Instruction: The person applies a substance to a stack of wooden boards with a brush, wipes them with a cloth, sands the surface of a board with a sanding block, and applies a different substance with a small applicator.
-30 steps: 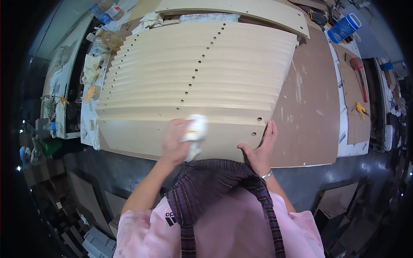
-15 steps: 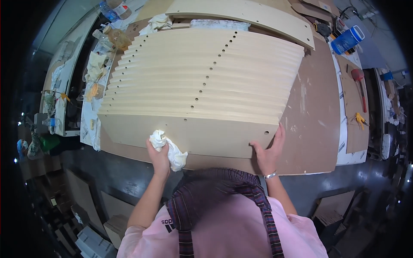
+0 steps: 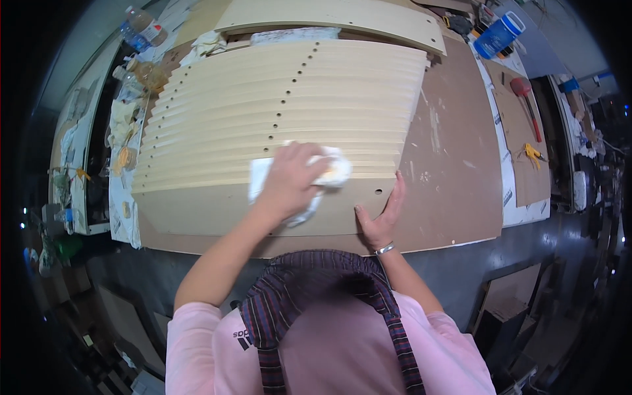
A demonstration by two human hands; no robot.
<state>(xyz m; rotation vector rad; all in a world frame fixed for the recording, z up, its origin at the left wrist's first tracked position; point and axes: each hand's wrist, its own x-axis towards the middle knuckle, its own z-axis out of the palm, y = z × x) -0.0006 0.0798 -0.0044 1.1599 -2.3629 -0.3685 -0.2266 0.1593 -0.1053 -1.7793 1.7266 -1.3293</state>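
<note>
My left hand [image 3: 294, 179] presses a white cloth [image 3: 260, 176] onto the nearest of the overlapped beige panels [image 3: 204, 209]. Its fingers are bent over the bunched cloth, slightly blurred. My right hand [image 3: 383, 214] rests at the right edge of that same panel, thumb spread away from the fingers, close to a dark hole [image 3: 378, 191]. Behind it, several more panels [image 3: 217, 112] lie fanned one over another, their holes forming slanting rows. The part of the front panel beneath the cloth is hidden.
A brown board [image 3: 454, 158] covers the table under the panels. At the right lie a red-headed mallet [image 3: 525, 95], a yellow air gun [image 3: 532, 155] and a blue bottle [image 3: 498, 36]. Bottles [image 3: 148, 74] and an orange-filled cup [image 3: 125, 158] stand left. A long panel [image 3: 329, 18] lies behind.
My left hand has moved right and away from me with the cloth, from the panel's front edge onto its surface. The right hand keeps its place at the panel's right edge. The view has shifted.
</note>
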